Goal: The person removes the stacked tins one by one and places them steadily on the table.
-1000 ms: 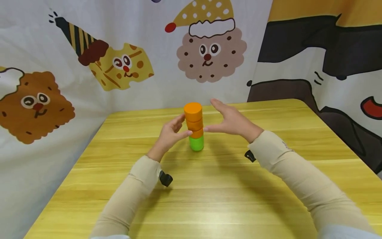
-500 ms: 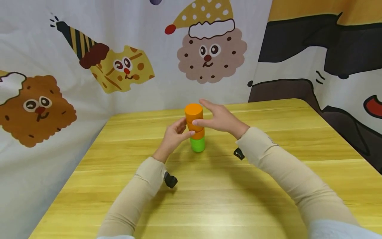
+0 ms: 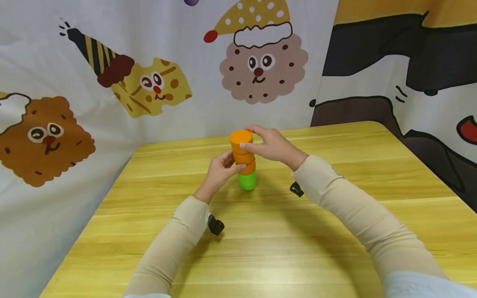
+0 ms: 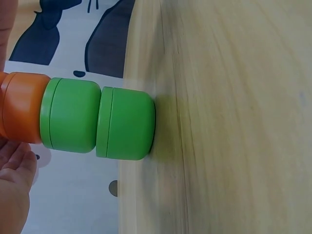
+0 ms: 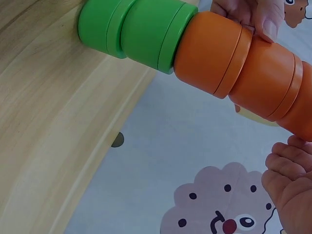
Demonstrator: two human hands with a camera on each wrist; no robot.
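Observation:
Round lidded jars stand stacked in one tower on the table: two green ones [image 5: 156, 29] at the bottom, orange ones above. My right hand [image 3: 275, 145] grips the top orange jar [image 3: 240, 137], thumb on its near side and fingers at its far side. Lower down, my left hand [image 3: 218, 173] holds the tower from the left. Its thumb lies across the front of an orange jar [image 3: 250, 167], with the fingers partly hidden behind. In the left wrist view, the lower green jar [image 4: 129, 124] rests on the tabletop. The tower leans slightly in the head view.
The wood-grain table [image 3: 261, 248] ends close behind the tower, against a white curtain [image 3: 201, 116] with cartoon prints. Dark camera mounts [image 3: 216, 224] stick out from both wrists.
My right hand has moved left from beside the tower to the top orange jar and taken hold of it. My left hand has shifted slightly right, staying at the tower.

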